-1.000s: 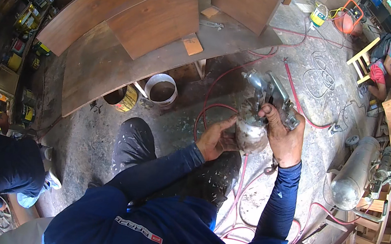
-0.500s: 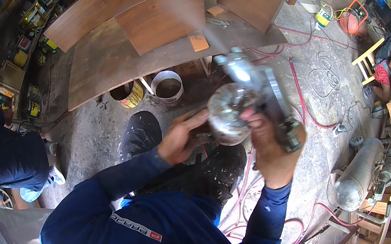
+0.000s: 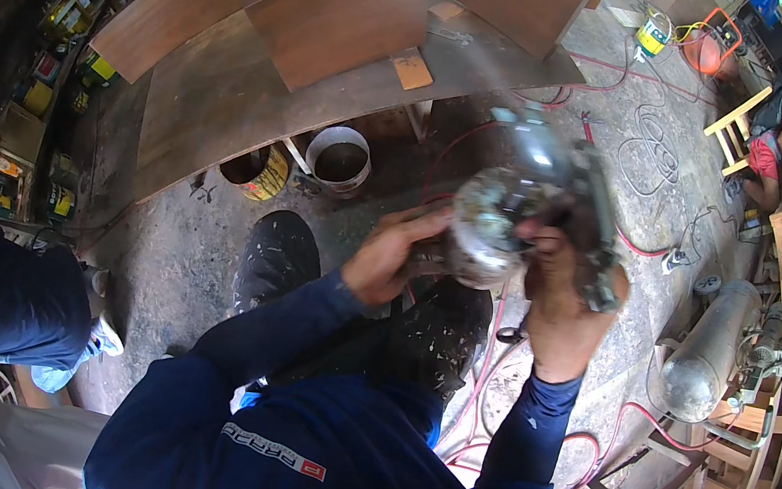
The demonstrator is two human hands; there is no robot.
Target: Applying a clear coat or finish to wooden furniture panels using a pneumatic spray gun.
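Observation:
A silver metal spray gun (image 3: 538, 150) with a round, paint-smeared cup (image 3: 482, 260) is in front of me, above my knees and blurred by motion. My right hand (image 3: 572, 307) is closed round the gun's handle side; some of its fingers are hidden behind the metal. From the left, my left hand (image 3: 392, 253) is against the side of the cup, its fingers curving round it and their tips partly out of sight. Beyond the gun lie brown-stained wooden panels (image 3: 339, 19) on a large dark board (image 3: 198, 114).
A white bucket (image 3: 338, 161) and a yellow bucket (image 3: 265, 175) stand below the board's near edge. Red hoses (image 3: 648, 248) cross the floor. A metal tank (image 3: 710, 353) lies at right. One person (image 3: 14, 299) bends at left; another (image 3: 781, 141) sits far right.
The spray gun and both hands have shifted to the right. My hands keep their hold on the gun and its cup. The person at left has shifted slightly left in view.

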